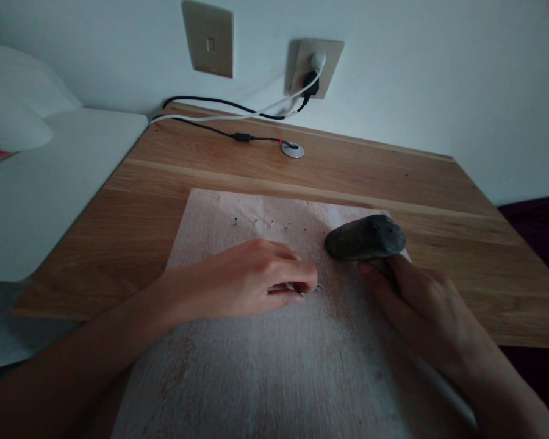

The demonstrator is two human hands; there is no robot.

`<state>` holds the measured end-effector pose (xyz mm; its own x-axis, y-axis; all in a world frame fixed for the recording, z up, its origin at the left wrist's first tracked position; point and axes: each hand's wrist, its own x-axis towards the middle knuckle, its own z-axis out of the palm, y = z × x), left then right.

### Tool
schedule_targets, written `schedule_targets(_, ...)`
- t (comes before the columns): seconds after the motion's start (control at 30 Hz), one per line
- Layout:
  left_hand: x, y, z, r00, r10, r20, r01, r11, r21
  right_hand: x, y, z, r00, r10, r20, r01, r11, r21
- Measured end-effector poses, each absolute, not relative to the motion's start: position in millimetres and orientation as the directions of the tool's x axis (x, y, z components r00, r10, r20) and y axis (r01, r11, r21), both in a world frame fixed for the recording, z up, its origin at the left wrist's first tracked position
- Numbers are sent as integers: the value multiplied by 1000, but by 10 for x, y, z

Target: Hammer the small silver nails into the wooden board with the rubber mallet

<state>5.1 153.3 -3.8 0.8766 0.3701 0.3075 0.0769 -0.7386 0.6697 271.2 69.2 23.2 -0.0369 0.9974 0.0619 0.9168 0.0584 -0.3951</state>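
A hammer with a thick dark grey head (365, 238) is gripped in my right hand (432, 311), its head just above the right side of a pale, worn-looking board (256, 378). My left hand (274, 274) is over the middle of the board, thumb and fingers pinched together. Small shiny metal pieces (319, 286), which look like nails, lie at its fingertips; whether one is between the fingers is hidden. Beyond that hand several small nails stand up in a row, from the leftmost nail (235, 221) to the rightmost nail (288, 225). A small dark dot marks the board right of them.
Under the board is a wooden tabletop (132, 201). Black and white cables (210, 117) run along its back edge from a wall socket (297, 73). A round metal cable grommet (293, 150) sits in the tabletop. At the left is a white surface (68, 183).
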Motion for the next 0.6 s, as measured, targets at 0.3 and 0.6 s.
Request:
schedule_targets(0.3, 46, 1473, -41, 851, 471, 231, 80, -552, 830, 2678, 681, 315, -54, 998, 21, 900, 57, -431)
schedule_targets(0.6, 34, 1463, -41, 848, 518, 112, 138, -420, 897, 2540, 143, 530, -172, 973, 154, 863, 225, -453)
